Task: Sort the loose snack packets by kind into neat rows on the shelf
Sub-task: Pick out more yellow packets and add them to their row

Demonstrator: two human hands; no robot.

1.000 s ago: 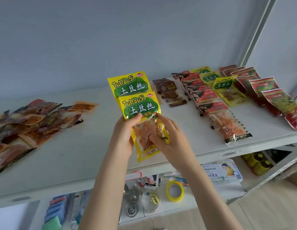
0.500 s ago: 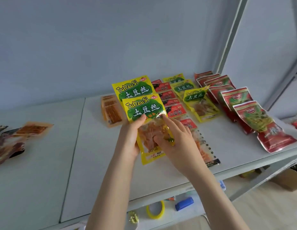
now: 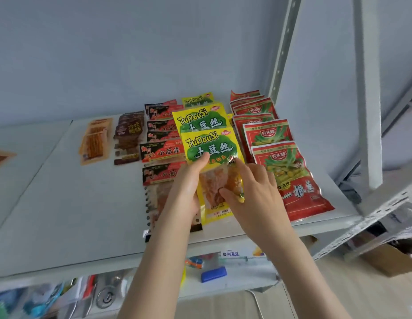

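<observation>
the left hand (image 3: 185, 189) grips the left edge of the front packet (image 3: 209, 146), thumb laid across its green label and fingers hidden behind, while the right hand (image 3: 254, 194) pinches the same packet's clear lower window between thumb and curled fingers, index finger stretched up to its right edge. the rear packet (image 3: 200, 118) is fanned out behind and above it; which hand bears it cannot be told. both packets are raised just over the white shelf (image 3: 73, 203), in front of the yellow row (image 3: 197, 100) at the back, between the black-and-red packets (image 3: 163, 151) on the left and the red packets (image 3: 292, 180) on the right. each held packet is bright yellow with "tudousi" lettering over a green patch with dark characters, and the front one shows orange shreds through its window. farther left lie brown packets (image 3: 129, 132) and orange stick packets (image 3: 95, 143).
</observation>
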